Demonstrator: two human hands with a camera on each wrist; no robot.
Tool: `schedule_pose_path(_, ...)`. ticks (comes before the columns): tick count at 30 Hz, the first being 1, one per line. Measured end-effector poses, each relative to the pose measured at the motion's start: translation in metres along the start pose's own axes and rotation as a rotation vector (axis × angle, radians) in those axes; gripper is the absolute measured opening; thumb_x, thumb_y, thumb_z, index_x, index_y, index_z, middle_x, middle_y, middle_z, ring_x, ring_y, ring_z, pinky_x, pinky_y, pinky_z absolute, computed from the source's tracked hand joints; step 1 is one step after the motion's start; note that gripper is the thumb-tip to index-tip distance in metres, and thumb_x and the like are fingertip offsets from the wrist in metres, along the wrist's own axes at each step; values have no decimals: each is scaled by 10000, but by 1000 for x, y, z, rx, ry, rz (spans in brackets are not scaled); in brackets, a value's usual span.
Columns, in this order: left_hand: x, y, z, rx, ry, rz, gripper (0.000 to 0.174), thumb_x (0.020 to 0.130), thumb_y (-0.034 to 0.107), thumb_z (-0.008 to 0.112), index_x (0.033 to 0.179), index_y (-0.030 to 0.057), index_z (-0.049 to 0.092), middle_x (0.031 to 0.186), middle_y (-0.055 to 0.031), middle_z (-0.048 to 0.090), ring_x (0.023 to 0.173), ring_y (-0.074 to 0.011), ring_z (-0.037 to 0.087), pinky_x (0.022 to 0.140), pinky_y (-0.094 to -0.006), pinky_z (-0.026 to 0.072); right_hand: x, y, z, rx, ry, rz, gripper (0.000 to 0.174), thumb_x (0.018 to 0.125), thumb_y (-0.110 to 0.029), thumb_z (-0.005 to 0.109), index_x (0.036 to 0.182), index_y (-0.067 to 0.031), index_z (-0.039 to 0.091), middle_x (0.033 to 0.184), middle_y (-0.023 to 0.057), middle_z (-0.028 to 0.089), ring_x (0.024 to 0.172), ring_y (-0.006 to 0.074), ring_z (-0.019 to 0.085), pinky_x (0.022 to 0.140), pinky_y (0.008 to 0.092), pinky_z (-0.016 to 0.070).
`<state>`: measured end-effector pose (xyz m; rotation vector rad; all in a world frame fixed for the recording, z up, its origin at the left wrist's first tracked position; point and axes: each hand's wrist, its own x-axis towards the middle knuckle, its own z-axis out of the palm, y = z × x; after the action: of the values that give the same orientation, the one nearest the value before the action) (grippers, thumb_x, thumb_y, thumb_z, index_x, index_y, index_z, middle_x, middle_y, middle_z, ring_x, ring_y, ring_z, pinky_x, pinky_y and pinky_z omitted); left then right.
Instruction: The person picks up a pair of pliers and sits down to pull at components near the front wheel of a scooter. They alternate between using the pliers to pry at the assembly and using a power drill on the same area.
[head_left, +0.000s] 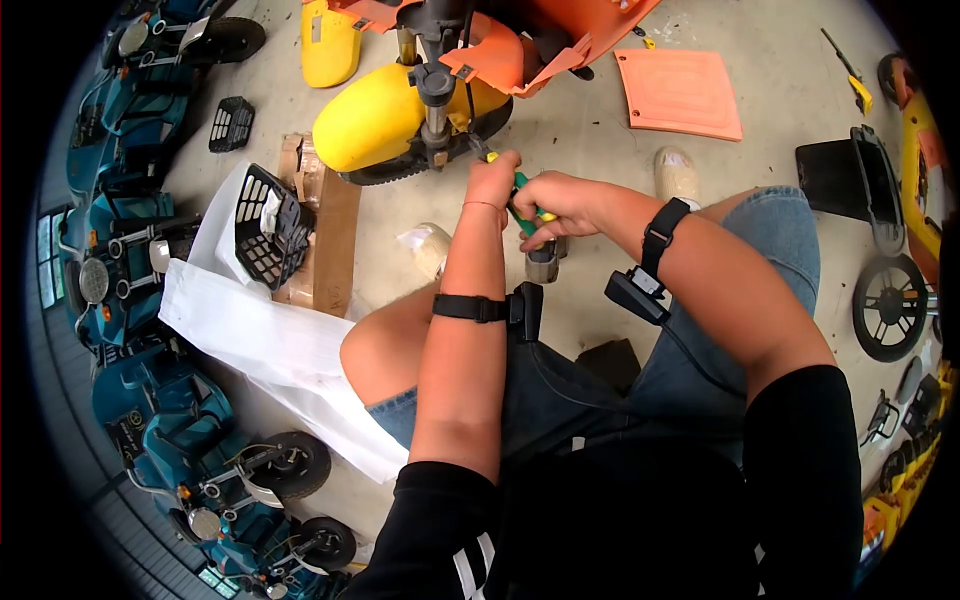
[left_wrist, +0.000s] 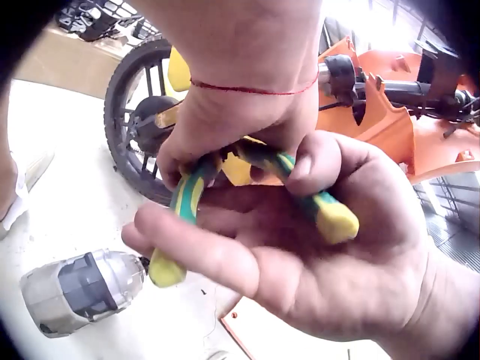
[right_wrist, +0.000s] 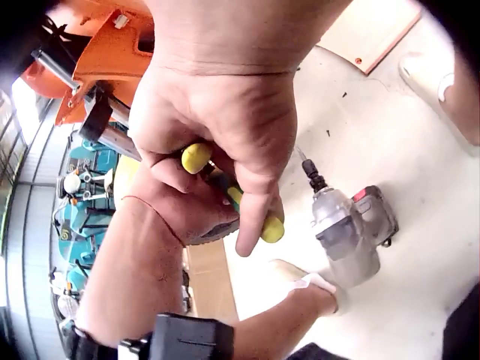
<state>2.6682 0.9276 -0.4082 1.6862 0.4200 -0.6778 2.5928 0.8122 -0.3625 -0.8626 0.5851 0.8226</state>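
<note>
Green-and-yellow-handled pliers [left_wrist: 187, 199] are held between both hands, the handles spread apart. My right hand [head_left: 565, 205] grips the handles, its thumb on one and its fingers round the other. At the head end, my left hand [head_left: 492, 178] curls over the pliers and hides most of the head. Both hands are just in front of the scooter's front fork [head_left: 436, 115], beside the yellow front fender [head_left: 370, 118]. Below the hands, a grey cordless impact driver [right_wrist: 345, 240] rests on the floor.
An orange panel [head_left: 680, 95] lies on the floor ahead, right of the orange body parts [head_left: 590, 40]. To the left are a black basket [head_left: 265, 230], a cardboard box [head_left: 335, 240] and white sheeting [head_left: 260, 340]. Several teal scooters [head_left: 150, 400] line the left side. A loose wheel [head_left: 890, 307] is at right.
</note>
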Motion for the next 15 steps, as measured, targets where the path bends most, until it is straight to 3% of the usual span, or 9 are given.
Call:
schedule_pose_path(1, 0, 5, 2, -15, 39, 21, 257, 746, 167, 647, 928, -3, 583, 796, -85, 545, 695, -206, 523, 577, -359, 426, 3, -3, 3, 75, -8, -21, 181, 690, 14, 519, 864, -2, 469, 903, 112, 418, 787, 257, 533, 888, 549, 550)
schedule_pose_path(4, -1, 23, -7, 25, -39, -57, 291, 763, 219, 655, 954, 11, 583, 858, -89, 563, 758, -210, 538, 631, -356, 446, 11, -10, 3, 176, -74, -4, 208, 695, 7, 507, 897, -4, 462, 905, 116, 423, 758, 256, 517, 928, 584, 510)
schedule_pose_path(5, -3, 27, -7, 62, -18, -63, 341, 778, 257, 648, 994, -2, 596, 871, -91, 573, 770, -213, 551, 647, -353, 454, 13, -11, 3, 196, -120, -27, 218, 698, -10, 502, 911, -15, 456, 888, 109, 428, 733, 255, 501, 970, 619, 459)
schedule_pose_path(8, 4, 29, -10, 65, -64, -68, 412, 790, 281, 636, 1068, -21, 601, 918, -108, 596, 800, -221, 565, 665, -353, 466, 19, -14, 5, 322, -158, 4, 194, 699, -44, 500, 890, -33, 467, 816, 98, 434, 724, 262, 498, 981, 640, 434)
schedule_pose_path(11, 12, 32, -14, 143, -72, -80, 505, 783, 321, 640, 1119, -53, 592, 977, -135, 614, 813, -235, 582, 683, -371, 488, 35, -8, -5, 379, -305, 38, 164, 697, -69, 486, 859, -45, 478, 737, 88, 429, 727, 276, 507, 987, 640, 427)
schedule_pose_path(14, -2, 46, -8, 284, 56, -54, 587, 760, 360, 658, 1130, -86, 572, 1035, -167, 623, 852, -265, 612, 726, -385, 511, 38, -2, -2, 452, -358, 5, 158, 706, -110, 459, 829, -31, 518, 810, 113, 535, 860, 361, 587, 993, 575, 441)
schedule_pose_path(15, -1, 45, -10, 366, 75, -26, 613, 750, 367, 665, 1136, -97, 561, 1056, -188, 625, 878, -286, 624, 743, -387, 516, 44, 5, -2, 516, -414, -3, 221, 692, -112, 457, 884, -25, 528, 874, 134, 576, 897, 365, 590, 1007, 545, 424)
